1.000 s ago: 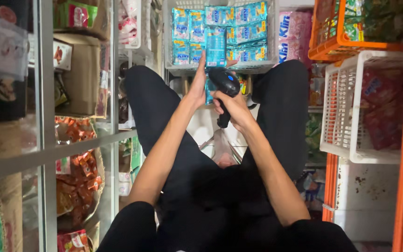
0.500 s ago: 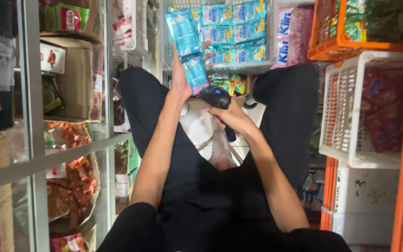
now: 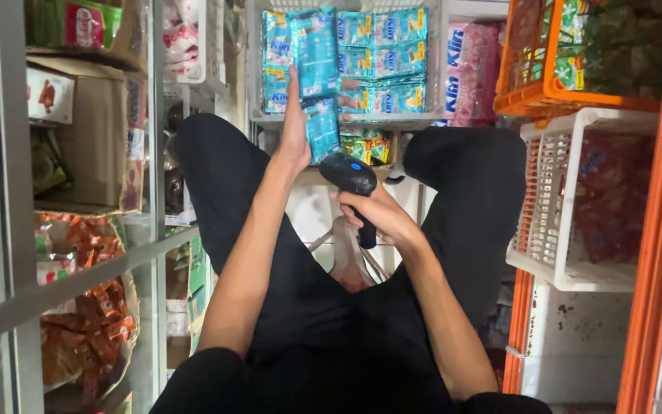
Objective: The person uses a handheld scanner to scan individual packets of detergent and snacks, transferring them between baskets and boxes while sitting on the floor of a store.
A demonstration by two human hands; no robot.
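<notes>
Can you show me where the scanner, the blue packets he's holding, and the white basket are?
scanner (image 3: 349, 172): head view, on its black head.
blue packets (image 3: 316, 69): head view, on the strip's upper packet.
white basket (image 3: 557, 272): head view, on its front rim.

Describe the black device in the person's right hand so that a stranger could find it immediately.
Start at the white wire basket of teal sachets straight ahead, between the person's black-trousered knees. Just below it, the right hand grips a handheld scanner pointing at the teal sachet strip in the left hand. It alone is glossy black, with a small blue light on top.

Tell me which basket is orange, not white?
The orange basket sits top right, above the white basket. The white rack with blue packets stands straight ahead, behind the left hand.
</notes>
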